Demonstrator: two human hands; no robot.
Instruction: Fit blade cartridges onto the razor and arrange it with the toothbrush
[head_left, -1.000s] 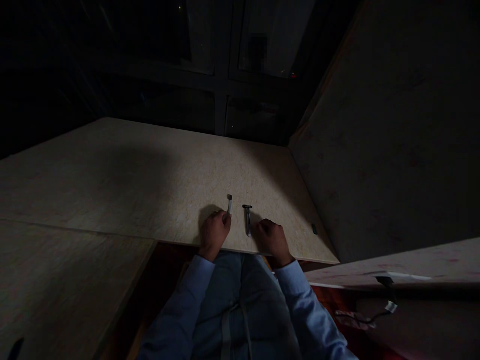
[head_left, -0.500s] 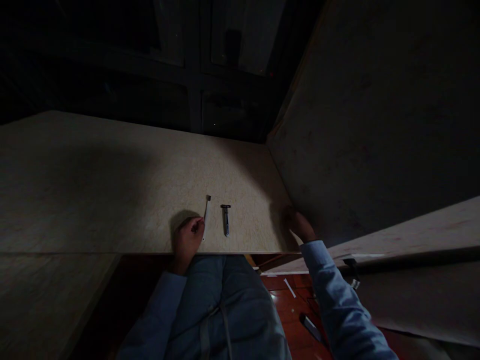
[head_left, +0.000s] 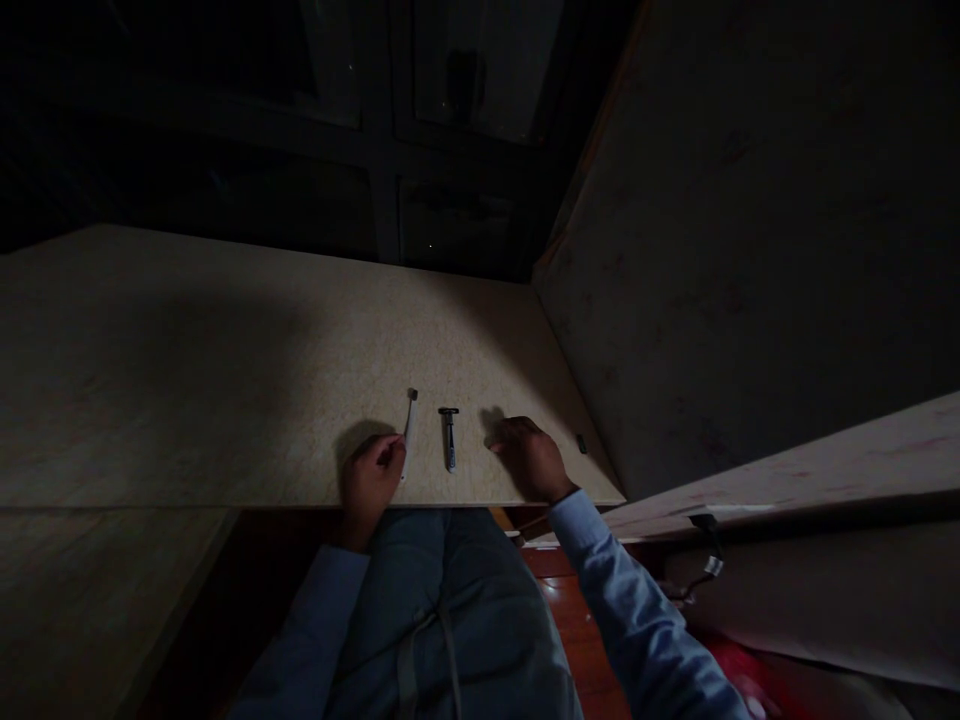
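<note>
A white toothbrush (head_left: 410, 425) with a dark head lies on the table, its bristle end pointing away from me. My left hand (head_left: 373, 472) rests at the table's front edge with curled fingers, the fingertips right against the toothbrush handle; what they pinch, if anything, is hidden. To the right of the toothbrush lies a dark blue razor (head_left: 450, 440), head away from me. My right hand (head_left: 532, 455) hovers over the table right of the razor, fingers loosely stretched to the left and holding nothing I can see. A small dark oblong piece (head_left: 581, 443) lies near the wall.
The pale table (head_left: 262, 400) ends at a dark window (head_left: 382, 200) at the back. A patterned wall (head_left: 750, 300) bounds its right side. Below the front edge are my legs (head_left: 457, 610) and a reddish floor (head_left: 585, 630). A cable (head_left: 709, 565) hangs at the right.
My right hand has moved left from the wall side towards the razor. The small dark piece now shows where that hand was. My left hand stays by the toothbrush.
</note>
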